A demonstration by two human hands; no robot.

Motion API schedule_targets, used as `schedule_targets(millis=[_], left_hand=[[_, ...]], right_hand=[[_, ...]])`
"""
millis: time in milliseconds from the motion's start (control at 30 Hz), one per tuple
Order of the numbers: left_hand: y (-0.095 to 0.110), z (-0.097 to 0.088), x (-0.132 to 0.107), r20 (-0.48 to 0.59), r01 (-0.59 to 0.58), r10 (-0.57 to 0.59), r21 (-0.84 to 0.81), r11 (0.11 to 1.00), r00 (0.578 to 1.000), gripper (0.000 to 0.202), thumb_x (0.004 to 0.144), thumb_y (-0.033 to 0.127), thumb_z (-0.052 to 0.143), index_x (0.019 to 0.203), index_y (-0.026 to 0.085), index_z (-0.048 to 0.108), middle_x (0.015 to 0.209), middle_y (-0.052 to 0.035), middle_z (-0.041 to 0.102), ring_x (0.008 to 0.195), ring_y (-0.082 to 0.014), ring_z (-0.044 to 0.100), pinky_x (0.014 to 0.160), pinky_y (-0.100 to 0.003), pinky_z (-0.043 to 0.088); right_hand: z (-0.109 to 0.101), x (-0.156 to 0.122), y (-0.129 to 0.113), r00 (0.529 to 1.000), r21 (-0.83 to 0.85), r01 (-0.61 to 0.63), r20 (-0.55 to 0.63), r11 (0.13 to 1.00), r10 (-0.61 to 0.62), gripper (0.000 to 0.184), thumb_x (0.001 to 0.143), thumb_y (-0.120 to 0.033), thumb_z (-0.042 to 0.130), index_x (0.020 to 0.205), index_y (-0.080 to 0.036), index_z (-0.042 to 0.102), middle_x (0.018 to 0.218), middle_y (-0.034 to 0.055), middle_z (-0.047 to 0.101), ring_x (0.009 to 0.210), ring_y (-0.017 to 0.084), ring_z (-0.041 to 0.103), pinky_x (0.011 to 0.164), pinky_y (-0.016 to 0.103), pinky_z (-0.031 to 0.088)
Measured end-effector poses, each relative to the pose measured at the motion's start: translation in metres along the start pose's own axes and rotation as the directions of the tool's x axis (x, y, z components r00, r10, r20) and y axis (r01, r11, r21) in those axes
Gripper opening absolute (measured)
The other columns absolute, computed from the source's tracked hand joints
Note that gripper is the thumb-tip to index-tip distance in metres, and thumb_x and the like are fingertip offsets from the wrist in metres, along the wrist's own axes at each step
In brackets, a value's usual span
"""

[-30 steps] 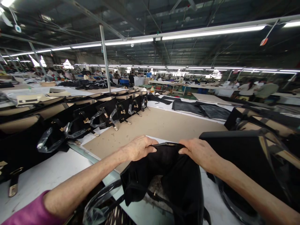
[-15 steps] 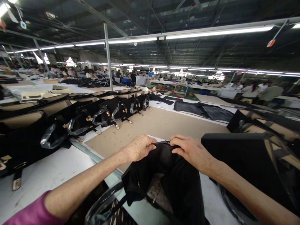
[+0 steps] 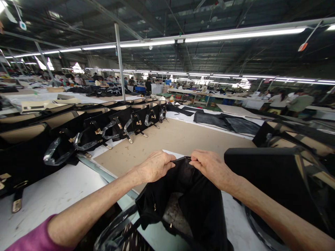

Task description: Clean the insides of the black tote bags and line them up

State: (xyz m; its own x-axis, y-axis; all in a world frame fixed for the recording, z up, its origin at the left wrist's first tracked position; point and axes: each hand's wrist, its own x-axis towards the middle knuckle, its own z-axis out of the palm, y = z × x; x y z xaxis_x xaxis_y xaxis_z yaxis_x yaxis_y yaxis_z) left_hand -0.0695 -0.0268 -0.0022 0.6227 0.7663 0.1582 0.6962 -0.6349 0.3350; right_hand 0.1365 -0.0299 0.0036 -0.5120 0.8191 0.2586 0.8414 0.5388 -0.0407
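A black handbag (image 3: 193,205) stands open in front of me, its dark lining showing inside. My left hand (image 3: 154,166) is closed on the far top edge of the bag, left of centre. My right hand (image 3: 210,166) pinches the same edge just to the right, the two hands almost touching. A handle wrapped in clear plastic (image 3: 115,226) hangs off the bag's near left side.
A row of black handbags with wrapped handles (image 3: 104,127) lines the left of the table. Another black bag (image 3: 264,174) stands close on the right. A brown cardboard sheet (image 3: 172,139) lies beyond my hands. Black panels (image 3: 225,122) and other workers sit farther back.
My right hand has slid left along the bag's top edge toward my left hand, narrowing the opening between them. The left hand has stayed in place.
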Motion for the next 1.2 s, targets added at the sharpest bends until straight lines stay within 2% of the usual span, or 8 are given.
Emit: schedule_targets(millis=[200, 400, 500, 633, 733, 867, 1100, 1200], left_hand=[[0.003, -0.004, 0.0, 0.028, 0.037, -0.039, 0.073, 0.997, 0.999, 0.024, 0.082, 0.029, 0.036, 0.075, 0.018, 0.056, 0.062, -0.0024, 0.056, 0.061, -0.0138, 0.052, 0.055, -0.022, 0.031], [0.009, -0.007, 0.015, 0.068, 0.107, -0.121, 0.176, 0.979, 0.99, 0.022, 0.073, 0.038, 0.051, 0.08, 0.019, 0.058, 0.071, -0.0049, 0.061, 0.069, -0.0198, 0.057, 0.055, -0.025, 0.035], [0.013, -0.003, 0.026, 0.051, 0.116, -0.13, 0.211, 0.97, 0.99, 0.022, 0.073, 0.038, 0.051, 0.081, 0.019, 0.058, 0.074, -0.0065, 0.062, 0.071, -0.0212, 0.057, 0.057, -0.026, 0.037], [0.013, 0.002, 0.032, 0.019, 0.089, -0.096, 0.219, 0.972, 0.995, 0.022, 0.079, 0.033, 0.042, 0.077, 0.019, 0.059, 0.07, -0.0061, 0.062, 0.071, -0.0208, 0.058, 0.056, -0.026, 0.036], [0.011, 0.002, 0.032, 0.011, 0.079, -0.083, 0.203, 0.976, 0.997, 0.025, 0.081, 0.033, 0.039, 0.077, 0.019, 0.06, 0.068, -0.0059, 0.061, 0.069, -0.0196, 0.058, 0.054, -0.025, 0.034], [0.011, 0.0, 0.031, 0.021, 0.078, -0.084, 0.195, 0.978, 0.996, 0.026, 0.081, 0.032, 0.038, 0.074, 0.02, 0.06, 0.066, -0.0053, 0.06, 0.066, -0.018, 0.057, 0.052, -0.024, 0.032], [0.006, 0.002, 0.035, 0.037, 0.074, -0.079, 0.136, 0.988, 0.996, 0.027, 0.082, 0.032, 0.037, 0.073, 0.02, 0.06, 0.062, -0.0029, 0.059, 0.062, -0.0148, 0.055, 0.05, -0.022, 0.029], [0.004, 0.004, 0.038, 0.032, 0.055, -0.058, 0.099, 0.994, 0.998, 0.024, 0.08, 0.034, 0.04, 0.081, 0.021, 0.06, 0.066, -0.0026, 0.06, 0.064, -0.0149, 0.055, 0.05, -0.022, 0.029]], right_hand=[[-0.003, 0.002, -0.005, 0.996, -0.035, -0.073, 0.041, 0.997, 0.074, 0.013, 0.08, -0.021, 0.048, 0.068, -0.019, 0.043, 0.065, -0.0011, 0.052, 0.06, 0.011, 0.046, 0.055, 0.022, 0.028], [-0.002, 0.007, -0.01, 0.991, -0.034, -0.119, 0.056, 0.992, 0.121, 0.012, 0.08, -0.021, 0.047, 0.07, -0.019, 0.042, 0.064, -0.0003, 0.053, 0.06, 0.013, 0.046, 0.054, 0.022, 0.027], [0.0, 0.006, -0.007, 0.984, 0.037, -0.172, 0.044, 0.984, 0.17, 0.008, 0.077, -0.023, 0.052, 0.081, -0.02, 0.045, 0.071, 0.0005, 0.056, 0.067, 0.015, 0.05, 0.057, 0.023, 0.03], [0.001, 0.001, 0.003, 0.975, 0.202, -0.221, 0.07, 0.954, 0.211, 0.027, 0.074, -0.028, 0.056, 0.099, -0.023, 0.049, 0.082, -0.0003, 0.061, 0.08, 0.018, 0.052, 0.066, 0.025, 0.033], [-0.001, -0.002, 0.007, 0.982, 0.229, -0.174, 0.111, 0.958, 0.152, 0.012, 0.078, -0.031, 0.05, 0.083, -0.024, 0.058, 0.073, -0.0023, 0.061, 0.073, 0.015, 0.053, 0.063, 0.023, 0.032], [-0.003, -0.002, 0.006, 0.987, 0.158, -0.137, 0.1, 0.978, 0.122, 0.022, 0.083, -0.032, 0.043, 0.069, -0.021, 0.058, 0.059, -0.003, 0.056, 0.059, 0.012, 0.05, 0.056, 0.022, 0.029], [0.004, 0.001, 0.008, 0.99, -0.004, -0.12, 0.075, 0.993, 0.12, 0.026, 0.085, -0.031, 0.039, 0.068, -0.02, 0.056, 0.059, -0.0007, 0.056, 0.06, 0.013, 0.047, 0.06, 0.023, 0.029], [0.007, 0.002, 0.011, 0.991, -0.003, -0.119, 0.069, 0.993, 0.119, 0.027, 0.085, -0.031, 0.039, 0.068, -0.019, 0.055, 0.06, -0.0008, 0.057, 0.061, 0.013, 0.048, 0.062, 0.023, 0.029]])
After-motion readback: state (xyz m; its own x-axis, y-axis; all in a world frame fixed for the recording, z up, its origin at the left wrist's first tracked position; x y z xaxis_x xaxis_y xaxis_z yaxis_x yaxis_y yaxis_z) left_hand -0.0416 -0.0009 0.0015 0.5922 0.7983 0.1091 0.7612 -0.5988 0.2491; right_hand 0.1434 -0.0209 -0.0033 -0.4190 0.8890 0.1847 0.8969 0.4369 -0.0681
